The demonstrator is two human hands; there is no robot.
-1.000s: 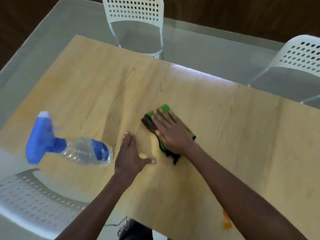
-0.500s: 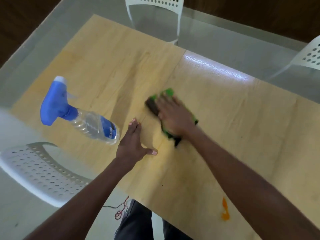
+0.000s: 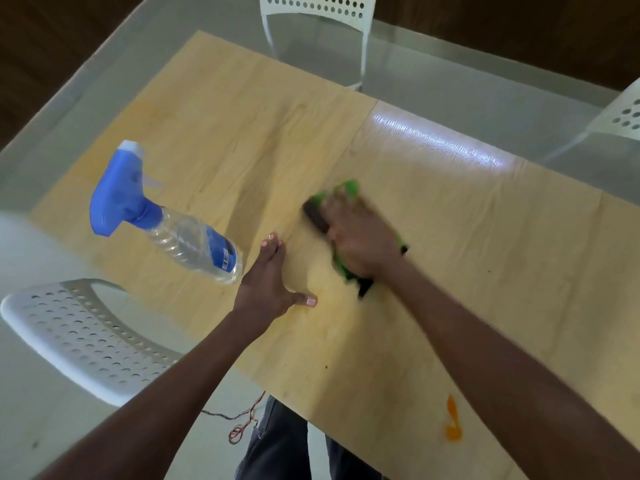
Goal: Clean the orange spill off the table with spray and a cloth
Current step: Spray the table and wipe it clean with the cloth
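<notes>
My right hand [image 3: 360, 237] presses flat on a green and black cloth [image 3: 346, 190] at the middle of the light wooden table [image 3: 485, 237]; the hand is blurred with motion. My left hand [image 3: 268, 285] lies flat on the table just left of it, fingers together, thumb out, holding nothing. A clear spray bottle [image 3: 180, 237] with a blue trigger head stands on the table to the left. An orange spill [image 3: 452, 426] sits near the table's front edge, beside my right forearm. A faint yellowish smear [image 3: 322, 285] shows between my hands.
A white perforated chair [image 3: 86, 337] stands at the front left. Another white chair [image 3: 315, 15] is behind the table's far edge, and a third [image 3: 623, 116] at the far right. Red and black wires [image 3: 242, 424] lie on the floor by my legs.
My right hand has slid the cloth back and forth a short way across the table's middle. My left hand stays flat in place. The camera has shifted, so the bottle appears higher.
</notes>
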